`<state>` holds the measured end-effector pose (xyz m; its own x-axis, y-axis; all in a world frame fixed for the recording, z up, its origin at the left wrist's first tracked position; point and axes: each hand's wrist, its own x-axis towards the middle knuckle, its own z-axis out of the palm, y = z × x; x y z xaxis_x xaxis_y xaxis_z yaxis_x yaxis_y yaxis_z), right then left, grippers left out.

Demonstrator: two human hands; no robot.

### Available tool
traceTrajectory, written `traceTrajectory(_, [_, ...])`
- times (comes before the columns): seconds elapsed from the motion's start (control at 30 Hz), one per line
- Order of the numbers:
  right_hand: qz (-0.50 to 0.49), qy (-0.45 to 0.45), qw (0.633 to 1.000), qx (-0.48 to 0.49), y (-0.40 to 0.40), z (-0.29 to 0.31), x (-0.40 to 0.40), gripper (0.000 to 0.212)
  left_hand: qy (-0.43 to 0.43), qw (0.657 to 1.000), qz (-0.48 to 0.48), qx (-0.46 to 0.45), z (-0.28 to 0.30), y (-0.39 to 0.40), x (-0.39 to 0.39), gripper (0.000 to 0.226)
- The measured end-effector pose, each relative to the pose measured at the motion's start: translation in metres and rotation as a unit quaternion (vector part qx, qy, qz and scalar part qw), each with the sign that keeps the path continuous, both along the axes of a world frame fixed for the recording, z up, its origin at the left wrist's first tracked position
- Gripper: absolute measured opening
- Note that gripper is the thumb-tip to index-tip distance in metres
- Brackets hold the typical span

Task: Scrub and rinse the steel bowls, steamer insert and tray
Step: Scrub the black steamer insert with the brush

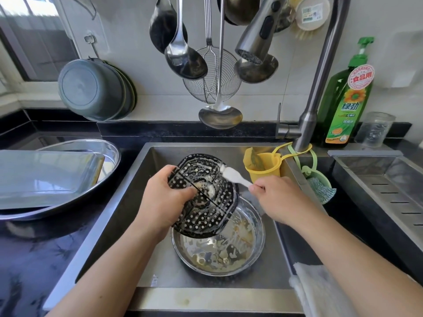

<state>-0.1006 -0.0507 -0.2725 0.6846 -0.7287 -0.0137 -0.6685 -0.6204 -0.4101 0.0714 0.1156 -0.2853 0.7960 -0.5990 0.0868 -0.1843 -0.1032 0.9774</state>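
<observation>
The left hand point(163, 195) grips the steamer insert point(203, 197) tilted over the bowl point(251, 243), catching suds, while the right hand point(277, 197) pinches the brush point(233, 176) scrubbing its far edge.

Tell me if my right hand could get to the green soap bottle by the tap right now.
Probably not straight away: the right hand is holding a white brush, and the tap stands partly before the soap bottle.
</observation>
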Motion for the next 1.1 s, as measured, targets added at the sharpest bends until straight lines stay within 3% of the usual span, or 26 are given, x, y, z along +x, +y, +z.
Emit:
traceTrajectory(0.13, [0.025,0.099,0.994,0.049,-0.001,0.007,-0.011,0.034,-0.06,0.998,0.013,0.024,0.002,0.004,0.007,0.031])
traceTrajectory(0.33, [0.002,0.013,1.0,-0.002,-0.008,0.007,-0.009,0.041,-0.136,0.986,-0.06,0.078,0.0,0.0,-0.004,0.025])
traceTrajectory(0.47, [0.045,0.172,0.982,0.067,-0.001,0.009,-0.012,0.025,-0.159,0.984,-0.036,0.068,0.002,0.002,0.0,0.026])
traceTrajectory(0.53, [0.059,0.213,0.974,0.048,0.005,0.003,-0.009,0.024,-0.164,0.983,-0.041,0.074,0.001,0.002,-0.001,0.026])
traceTrajectory(0.7, [0.005,0.034,0.999,-0.019,-0.001,0.008,-0.006,0.042,-0.129,0.987,-0.045,0.082,-0.003,-0.001,-0.001,0.026])
traceTrajectory(0.77, [0.005,0.023,1.0,-0.004,-0.002,0.008,-0.004,0.045,-0.094,0.993,-0.027,0.065,-0.001,0.0,0.0,0.029])
traceTrajectory(0.93, [0.049,0.108,0.991,0.07,0.009,-0.004,0.003,0.041,0.007,1.0,0.012,0.009,-0.001,0.001,0.005,0.032])
traceTrajectory(1.1, [-0.005,-0.018,1.0,0.02,0.005,0.001,0.004,0.045,0.032,0.999,-0.012,-0.004,-0.001,-0.004,-0.005,0.032])
